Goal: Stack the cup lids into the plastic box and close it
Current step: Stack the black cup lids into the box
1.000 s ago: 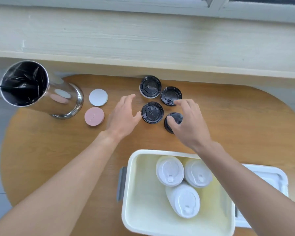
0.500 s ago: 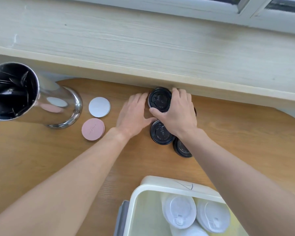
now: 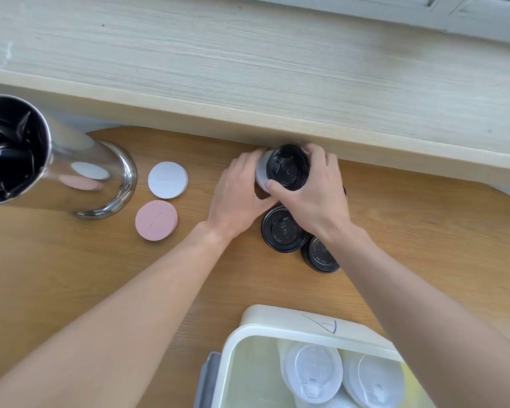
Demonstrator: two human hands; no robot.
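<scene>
Both hands meet at the far edge of the wooden table. My right hand [image 3: 312,198] grips a black cup lid [image 3: 287,167] by its rim, thumb on the near side. That lid sits on a grey-white cup [image 3: 261,172], and my left hand [image 3: 239,195] is wrapped round the cup from the left. Two more black lids lie just below: one [image 3: 281,229] in the open, another [image 3: 320,256] partly under my right wrist. The white plastic box [image 3: 277,329] stands open at the bottom with white lids [image 3: 312,371] inside.
A tall steel canister [image 3: 56,169] lined with a black bag stands at the left. Beside it lie a white disc [image 3: 168,180] and a pink disc [image 3: 156,220]. A pale wooden ledge [image 3: 248,83] overhangs the table's far edge.
The view has moved closer to the table's far edge. My right hand has closed round the far black lid and my left hand has come in against the cup under it.
</scene>
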